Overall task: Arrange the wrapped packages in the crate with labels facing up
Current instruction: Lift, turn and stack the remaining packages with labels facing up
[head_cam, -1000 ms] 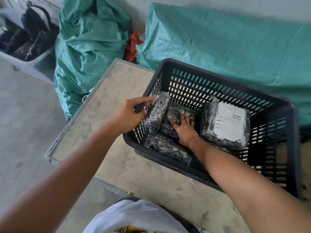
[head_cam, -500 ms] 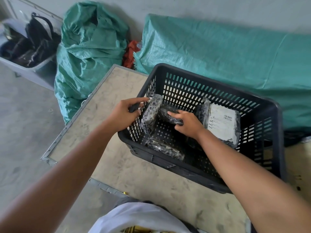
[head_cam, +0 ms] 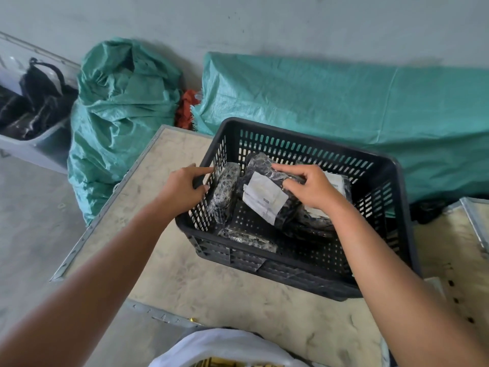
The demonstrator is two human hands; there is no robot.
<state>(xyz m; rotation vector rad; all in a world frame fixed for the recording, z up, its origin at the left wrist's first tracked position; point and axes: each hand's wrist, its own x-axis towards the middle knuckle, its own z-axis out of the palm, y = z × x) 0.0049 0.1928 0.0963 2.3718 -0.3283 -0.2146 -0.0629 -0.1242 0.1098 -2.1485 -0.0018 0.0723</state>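
A: The right hand is closed around a wrapped package, fingers over its top edge and thumb underneath. It holds it tilted above the middle of the crate, white label turned toward the camera. Why tilted, do you think?

B: Probably mid-turn. The label is already on the upper face, so I'd judge the hand only needs to level it and lay it on the bare crate floor beneath. And the left hand?

A: It is clamped on the crate's left rim, fingers curled over the top and thumb against the slotted wall. That looks like bracing, so the crate doesn't slide on the bench while the other hand works inside.

B: What else is in the crate?

A: One package stands on edge against the crate's left wall, no label showing. Another lies along the crate's near wall, also dark side out. Toward the crate's right side, partly hidden behind the right hand, a labelled package lies with its white label up.

B: So two seem left to turn.

A: That's my reading; the head camera is the only view, and their hidden faces can't be checked.
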